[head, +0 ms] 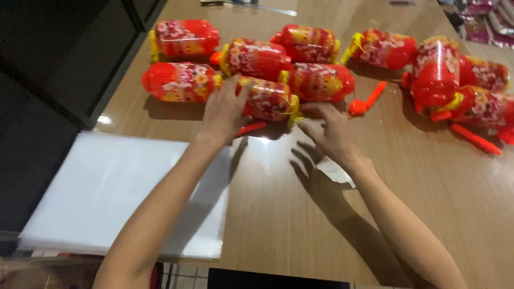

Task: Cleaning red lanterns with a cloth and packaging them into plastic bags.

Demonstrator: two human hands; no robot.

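Tabletop (407, 176): brown — lanterns all unbagged.
Left grip (225, 112): spread on red lantern (267, 99).
Right grip (332, 131): spread, empty, beside it.
Bags (123, 192): stacked below left grip.

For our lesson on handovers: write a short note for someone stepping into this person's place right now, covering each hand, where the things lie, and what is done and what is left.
Left hand: open, resting on the nearest red cylindrical plastic lantern with floral print.
Right hand: open, fingers spread, reaching for that lantern's yellow tassel end; holds nothing.
About ten more red lanterns lie loose across the brown wooden table, with separate red plastic handles between them.
A stack of clear plastic sheets lies at the near left edge.
Done: no lantern looks wrapped.
Left: every lantern lies loose.
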